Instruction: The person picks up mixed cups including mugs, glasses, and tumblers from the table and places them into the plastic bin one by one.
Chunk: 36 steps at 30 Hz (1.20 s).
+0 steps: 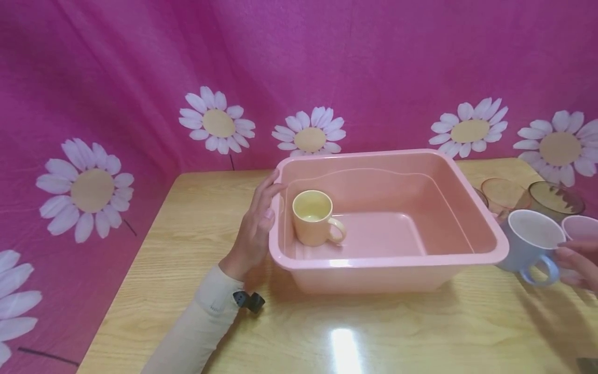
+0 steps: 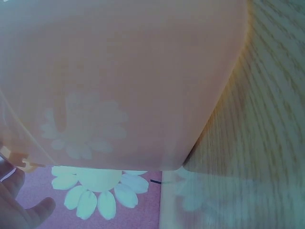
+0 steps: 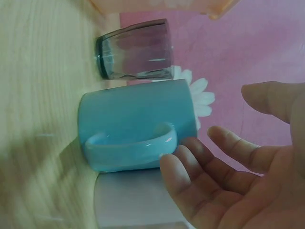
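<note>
My left hand rests against the left rim of a pink plastic basin, its fingers mostly straight along the edge. Inside the basin, at its left end, a yellow mug stands upright with its handle to the right. On the table to the right of the basin is a light blue mug, also upright. Close to that mug's handle is my right hand, partly cut off by the head view's edge. In the right wrist view its fingers are loosely bent beside the handle, nothing gripped.
Behind the blue mug stand an orange-tinted glass and a dark-tinted glass. A pink mug is close on its right. A magenta curtain with white flowers hangs behind the wooden table.
</note>
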Motion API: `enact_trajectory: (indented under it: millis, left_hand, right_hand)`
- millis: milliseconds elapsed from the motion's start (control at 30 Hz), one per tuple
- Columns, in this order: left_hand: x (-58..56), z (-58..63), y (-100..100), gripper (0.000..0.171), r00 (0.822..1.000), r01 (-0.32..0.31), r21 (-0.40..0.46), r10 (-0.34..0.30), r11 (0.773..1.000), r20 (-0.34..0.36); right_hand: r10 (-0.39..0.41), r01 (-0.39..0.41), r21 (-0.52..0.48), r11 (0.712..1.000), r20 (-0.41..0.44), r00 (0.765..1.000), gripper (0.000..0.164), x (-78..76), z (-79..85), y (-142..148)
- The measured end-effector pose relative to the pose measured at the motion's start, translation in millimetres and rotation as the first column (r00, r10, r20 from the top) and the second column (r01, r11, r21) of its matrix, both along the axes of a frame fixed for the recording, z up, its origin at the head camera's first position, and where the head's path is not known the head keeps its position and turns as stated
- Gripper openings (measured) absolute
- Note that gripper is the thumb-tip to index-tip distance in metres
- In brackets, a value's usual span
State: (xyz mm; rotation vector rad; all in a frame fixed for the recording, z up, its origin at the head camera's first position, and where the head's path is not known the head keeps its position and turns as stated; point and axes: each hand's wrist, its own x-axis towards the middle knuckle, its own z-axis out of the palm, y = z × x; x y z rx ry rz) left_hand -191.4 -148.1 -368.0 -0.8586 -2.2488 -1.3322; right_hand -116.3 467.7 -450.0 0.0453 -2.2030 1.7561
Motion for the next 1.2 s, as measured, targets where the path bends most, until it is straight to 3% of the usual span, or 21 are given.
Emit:
enact_trajectory:
  millis: [100, 200, 433, 600, 733, 867, 1000, 1200]
  left_hand:
    - [-0.1, 0.7, 0.3, 0.055, 1.0, 0.002, -0.002, -0.002, 1.0, 0.004]
    - [-0.6, 1.1, 0.6, 0.055, 1.0, 0.003, -0.004, -0.003, 1.0, -0.001]
    - [-0.7, 1.5, 0.7, 0.055, 1.0, -0.002, -0.012, 0.002, 1.0, -0.008]
    - [-1.8, 0.1, 0.3, 0.056, 1.0, -0.001, -0.01, 0.001, 1.0, -0.027]
    - [-2.4, 0.5, 0.4, 0.055, 0.999, -0.001, -0.007, 0.001, 1.0, -0.032]
    - [-1.9, 0.7, -0.7, 0.056, 0.999, -0.008, -0.003, 0.008, 1.0, -0.033]
    - [0.0, 0.4, -3.2, 0.057, 0.999, -0.017, -0.002, 0.017, 1.0, -0.034]
    - [0.2, 1.7, -3.9, 0.054, 0.999, -0.024, -0.012, 0.024, 1.0, -0.034]
  right_hand:
    - [-0.055, 0.056, 0.106, 0.993, -0.016, 0.998, 0.038, 8.4, 9.6, -16.3]
    - [-0.077, 0.075, 0.132, 0.988, 0.008, 0.997, 0.037, 12.3, 9.1, -19.0]
    - [-0.09, 0.076, 0.175, 0.982, 0.074, 0.993, 0.031, 10.0, -13.4, -0.7]
    - [-0.088, 0.078, 0.122, 0.989, 0.077, 0.993, 0.023, 10.1, -23.7, 2.6]
    - [-0.064, 0.057, 0.09, 0.994, 0.077, 0.995, 0.022, 11.8, -15.4, -7.8]
    - [0.055, -0.053, -0.023, 0.998, 0.078, 0.995, 0.029, 13.0, -2.4, -18.2]
    - [0.152, -0.138, -0.154, 0.978, 0.08, 0.985, 0.033, 13.0, 0.3, -24.1]
    - [0.095, -0.068, -0.147, 0.987, 0.183, 0.978, 0.024, 10.0, 2.5, -26.8]
